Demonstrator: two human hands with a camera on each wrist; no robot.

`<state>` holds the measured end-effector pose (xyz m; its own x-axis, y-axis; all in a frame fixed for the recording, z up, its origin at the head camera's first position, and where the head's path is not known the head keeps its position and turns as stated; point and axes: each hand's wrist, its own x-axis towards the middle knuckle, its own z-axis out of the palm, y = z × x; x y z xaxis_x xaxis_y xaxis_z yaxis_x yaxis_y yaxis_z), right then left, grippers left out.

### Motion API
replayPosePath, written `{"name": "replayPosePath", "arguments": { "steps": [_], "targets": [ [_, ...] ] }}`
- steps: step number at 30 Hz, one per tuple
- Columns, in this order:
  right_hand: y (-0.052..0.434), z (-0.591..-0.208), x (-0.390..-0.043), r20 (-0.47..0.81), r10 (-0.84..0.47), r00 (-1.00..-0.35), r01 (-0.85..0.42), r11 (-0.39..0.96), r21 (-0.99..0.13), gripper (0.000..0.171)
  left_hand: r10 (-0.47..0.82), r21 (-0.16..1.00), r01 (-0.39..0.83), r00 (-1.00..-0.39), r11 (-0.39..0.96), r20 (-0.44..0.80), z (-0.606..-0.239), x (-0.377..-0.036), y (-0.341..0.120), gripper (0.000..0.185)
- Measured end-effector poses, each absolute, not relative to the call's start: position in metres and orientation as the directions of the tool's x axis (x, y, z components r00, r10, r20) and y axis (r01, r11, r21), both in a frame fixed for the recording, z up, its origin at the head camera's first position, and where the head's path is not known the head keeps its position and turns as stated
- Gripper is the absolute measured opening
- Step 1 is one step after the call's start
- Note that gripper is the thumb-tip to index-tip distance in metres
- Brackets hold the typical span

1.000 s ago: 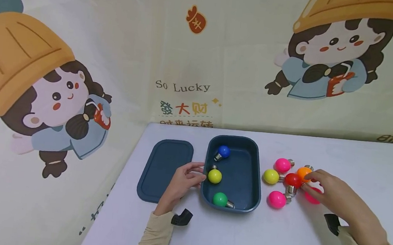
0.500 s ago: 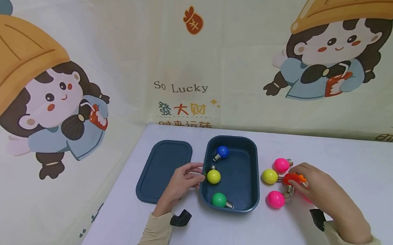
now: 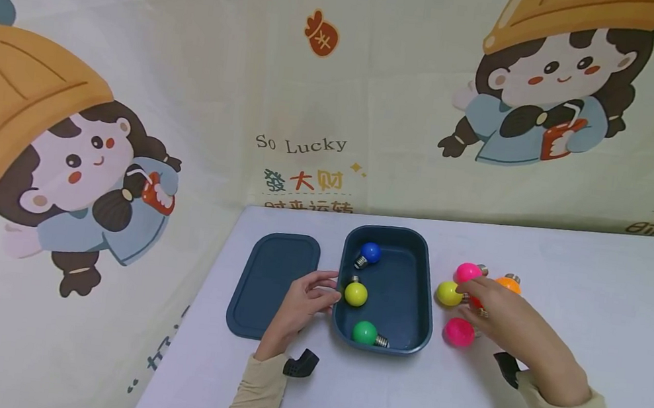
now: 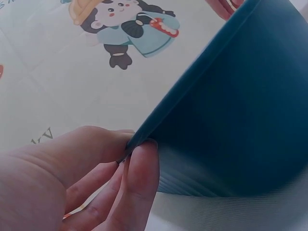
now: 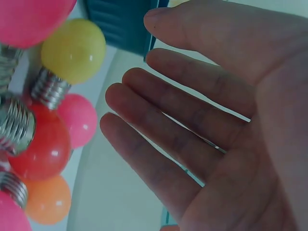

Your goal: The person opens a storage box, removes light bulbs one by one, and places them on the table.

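My left hand (image 3: 306, 298) pinches the left rim of a dark blue box (image 3: 398, 291); in the left wrist view thumb and finger close on the wall (image 4: 231, 106). Inside lie a blue light bulb (image 3: 370, 253), a yellow bulb (image 3: 356, 293) and a green bulb (image 3: 364, 332). Right of the box, my right hand (image 3: 508, 323) hovers over a group of bulbs, its fingers extended and apart in the right wrist view. Around it are a yellow bulb (image 3: 448, 293), a pink bulb (image 3: 467, 272), another pink bulb (image 3: 460, 332), an orange bulb (image 3: 508, 285) and a partly covered red bulb (image 5: 45, 144).
A flat dark blue lid (image 3: 272, 285) lies left of the box, behind my left hand. The white table (image 3: 378, 402) meets a printed cloth backdrop (image 3: 403, 105) at the back and left.
My right hand has moved left from the orange bulb, over the red one. The pink bulb on the right is now covered in the head view. My left hand stays on the box.
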<state>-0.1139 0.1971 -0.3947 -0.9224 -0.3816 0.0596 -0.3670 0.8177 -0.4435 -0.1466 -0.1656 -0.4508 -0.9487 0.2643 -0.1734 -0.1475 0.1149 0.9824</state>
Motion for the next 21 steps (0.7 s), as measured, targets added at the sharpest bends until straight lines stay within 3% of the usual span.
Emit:
{"name": "replayPosePath", "arguments": {
  "steps": [9, 21],
  "targets": [
    [0.182, -0.392, -0.109, 0.18, -0.439, -0.88, -0.473, 0.778, -0.413, 0.028, 0.258, 0.98, -0.166, -0.947, 0.114, -0.19, -0.451, -0.145, -0.165, 0.05],
    [0.161, -0.382, -0.105, 0.109, -0.439, -0.892, -0.443, 0.8, -0.405, 0.035, 0.258, 0.978, -0.173, -0.946, 0.113, -0.197, -0.45, -0.144, -0.163, 0.051]
  ]
}}
